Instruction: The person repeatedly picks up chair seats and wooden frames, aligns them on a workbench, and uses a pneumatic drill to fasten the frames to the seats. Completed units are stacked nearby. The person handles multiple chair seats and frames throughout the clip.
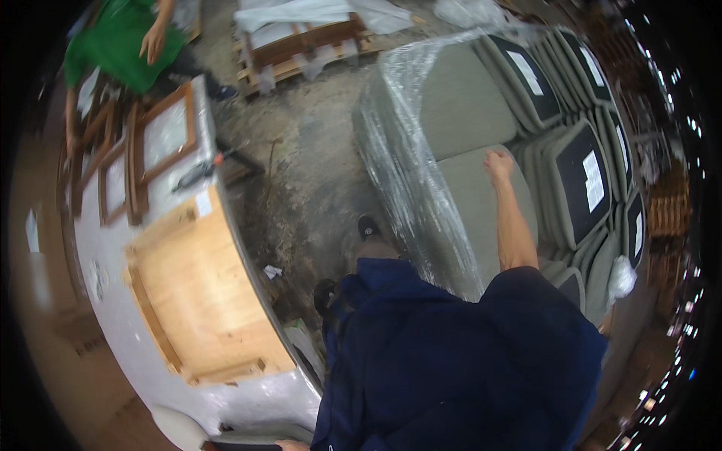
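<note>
My right hand (498, 165), its fingers curled in with nothing showing in them, is over a stack of grey-green upholstered seat cushions (470, 98). Clear plastic wrap (417, 150) covers the near-left side of that stack. Only a sliver of my left hand (292, 446) shows at the lower edge, against a grey cushion (263, 434) with a dark underside; its fingers are hidden. Just beyond that cushion, a pale wooden seat panel (203, 289) with rails along its edges lies on a plastic-covered table (128, 331).
Brown wooden frames (139, 161) and a dark tool (197, 174) are on the table's far end. A person in a green shirt (124, 45) stands there. Wrapped wooden pieces (308, 45) sit on a pallet across the concrete floor (301, 143). White scrap (272, 271) lies near my feet.
</note>
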Available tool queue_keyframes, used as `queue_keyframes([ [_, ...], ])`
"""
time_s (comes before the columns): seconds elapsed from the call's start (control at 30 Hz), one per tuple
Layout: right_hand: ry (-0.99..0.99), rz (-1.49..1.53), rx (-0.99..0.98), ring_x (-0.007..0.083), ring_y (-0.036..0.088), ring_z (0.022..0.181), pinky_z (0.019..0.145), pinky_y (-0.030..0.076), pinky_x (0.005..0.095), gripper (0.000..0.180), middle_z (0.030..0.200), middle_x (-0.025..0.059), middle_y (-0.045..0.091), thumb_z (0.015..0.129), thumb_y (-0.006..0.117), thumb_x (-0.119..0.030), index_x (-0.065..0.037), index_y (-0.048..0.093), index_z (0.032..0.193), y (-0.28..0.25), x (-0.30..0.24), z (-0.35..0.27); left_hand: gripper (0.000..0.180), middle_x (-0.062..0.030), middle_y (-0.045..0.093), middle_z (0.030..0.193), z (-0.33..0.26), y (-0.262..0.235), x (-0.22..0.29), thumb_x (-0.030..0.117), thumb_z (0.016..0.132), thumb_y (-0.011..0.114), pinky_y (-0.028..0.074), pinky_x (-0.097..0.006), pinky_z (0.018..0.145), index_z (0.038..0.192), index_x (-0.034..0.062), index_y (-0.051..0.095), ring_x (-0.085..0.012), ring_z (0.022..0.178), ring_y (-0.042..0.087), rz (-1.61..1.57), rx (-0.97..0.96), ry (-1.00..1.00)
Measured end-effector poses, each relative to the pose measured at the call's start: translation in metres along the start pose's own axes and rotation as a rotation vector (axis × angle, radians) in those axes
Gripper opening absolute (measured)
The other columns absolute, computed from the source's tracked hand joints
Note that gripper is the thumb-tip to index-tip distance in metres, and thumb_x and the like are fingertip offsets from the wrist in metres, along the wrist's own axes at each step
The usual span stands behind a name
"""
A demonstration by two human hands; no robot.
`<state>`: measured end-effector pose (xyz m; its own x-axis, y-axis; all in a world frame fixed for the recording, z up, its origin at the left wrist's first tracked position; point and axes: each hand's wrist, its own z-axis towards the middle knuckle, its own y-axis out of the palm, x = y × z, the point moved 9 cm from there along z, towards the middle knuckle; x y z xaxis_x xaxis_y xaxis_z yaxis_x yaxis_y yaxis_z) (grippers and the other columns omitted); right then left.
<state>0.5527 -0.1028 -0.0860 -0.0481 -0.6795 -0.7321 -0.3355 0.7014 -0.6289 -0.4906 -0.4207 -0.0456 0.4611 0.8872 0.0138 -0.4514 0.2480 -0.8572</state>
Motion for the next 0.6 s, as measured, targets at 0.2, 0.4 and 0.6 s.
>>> queue_keyframes([
  [0.2, 0.257, 0.297, 0.34, 0.0254, 0.07, 0.093, 0.072, 0.06, 0.0372, 0.062, 0.113, 0.0184, 0.067, 0.087, 0.076, -0.031, 0.007, 0.053, 0.131, -0.122, 0.117, 0.107, 0.073, -0.0179, 0.058, 0.132, -0.019, 0.007, 0.167, 0.061, 0.091, 0.054, 0.038, -0.055, 0.107, 0.141, 0.0082, 0.051, -0.04, 0.123, 0.054, -0.075, -0.489, 0.258],
  [0.4, 0.507, 1.469, 0.604, 0.0335, 0.055, 0.125, 0.091, 0.055, 0.0505, 0.083, 0.146, 0.0221, 0.046, 0.086, 0.077, -0.034, 0.005, 0.034, 0.145, -0.183, 0.193, 0.184, 0.07, -0.0212, 0.06, 0.129, -0.023, 0.004, 0.293, 0.052, 0.09, 0.064, 0.041, -0.052, 0.105, 0.137, 0.0008, 0.053, -0.04, 0.12, 0.056, -0.051, -0.717, 0.437],
  [0.6, 0.424, 1.691, 0.844, 0.0335, 0.05, 0.13, 0.111, 0.04, 0.056, 0.065, 0.146, 0.015, 0.049, 0.087, 0.077, -0.022, -0.002, 0.047, 0.141, -0.193, 0.216, 0.202, 0.068, -0.0245, 0.063, 0.125, 0.004, 0.014, 0.394, 0.042, 0.089, 0.074, 0.044, -0.049, 0.102, 0.132, -0.0067, 0.055, -0.0399, 0.117, 0.059, -0.079, -0.779, 0.54],
])
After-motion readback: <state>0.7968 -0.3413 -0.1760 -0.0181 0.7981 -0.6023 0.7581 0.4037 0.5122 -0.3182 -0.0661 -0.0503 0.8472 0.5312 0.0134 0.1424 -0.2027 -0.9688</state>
